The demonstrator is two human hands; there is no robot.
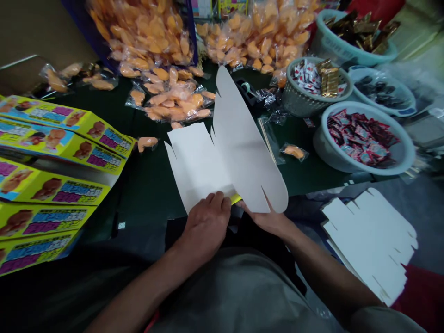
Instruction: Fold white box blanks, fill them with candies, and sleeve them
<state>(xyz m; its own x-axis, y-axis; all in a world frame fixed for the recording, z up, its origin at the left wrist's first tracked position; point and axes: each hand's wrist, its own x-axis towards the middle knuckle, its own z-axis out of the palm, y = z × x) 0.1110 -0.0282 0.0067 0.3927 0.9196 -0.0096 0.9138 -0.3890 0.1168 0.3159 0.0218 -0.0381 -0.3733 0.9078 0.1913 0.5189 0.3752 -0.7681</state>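
An unfolded cardboard box (204, 162), white on the inside, lies partly over the table's front edge. One long rounded panel (243, 148) of it stands up on the right, and a sliver of yellow printed outside shows near the hands. My left hand (210, 217) has its fingers curled over the near edge of the white panel. Under the raised panel, my right hand (267, 218) grips the cardboard from below; its fingertips are partly hidden. Several printed yellow boxes (65, 185) stand in rows at the left.
Plastic-wrapped orange pieces (176, 101) lie heaped at the back. A bowl of red packets (326, 138), a basket of small packets (294, 104) and a bowl of gold-wrapped pieces (336, 51) stand right. Flat white box blanks (371, 245) are stacked lower right. A tape dispenser (247, 92) sits behind the panel.
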